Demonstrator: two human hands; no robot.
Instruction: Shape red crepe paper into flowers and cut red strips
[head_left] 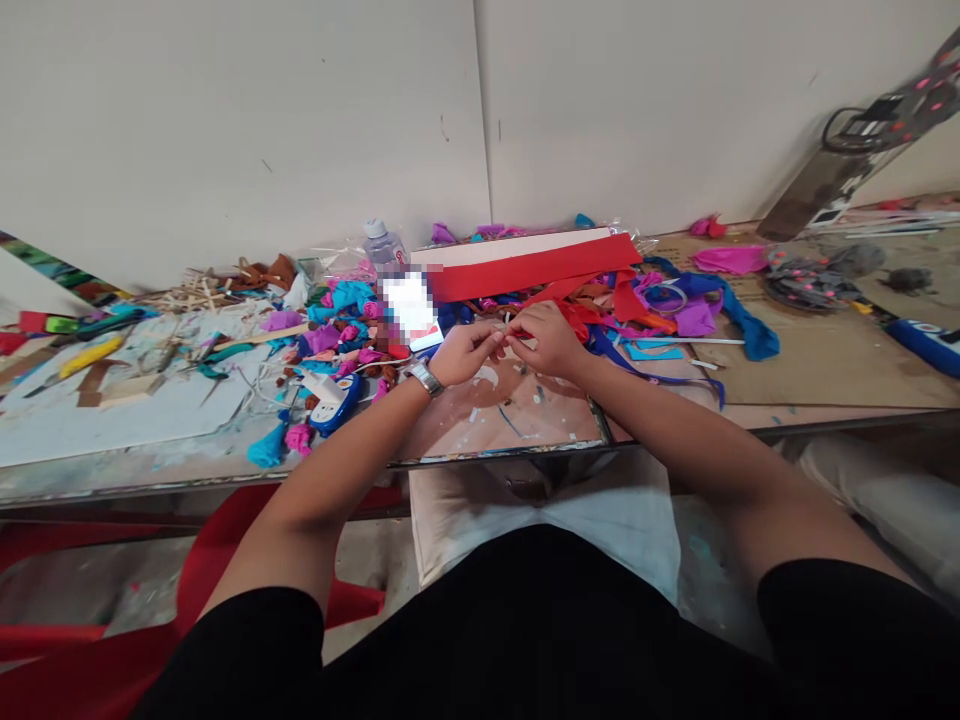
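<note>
My left hand (466,352), with a metal watch (425,377) on its wrist, and my right hand (549,340) meet over the worktable (525,410). Both pinch a small strip of red crepe paper (514,329) between their fingertips. The strip runs back toward a heap of red crepe strips (592,300). A long red and white box (525,262) lies just behind my hands.
Scraps of blue, purple and pink crepe (697,300) litter the table's right and left. A plastic bottle (382,245) stands behind, a blue tape dispenser (334,400) lies at left, wooden sticks (195,290) farther left. A red plastic chair (112,640) sits below.
</note>
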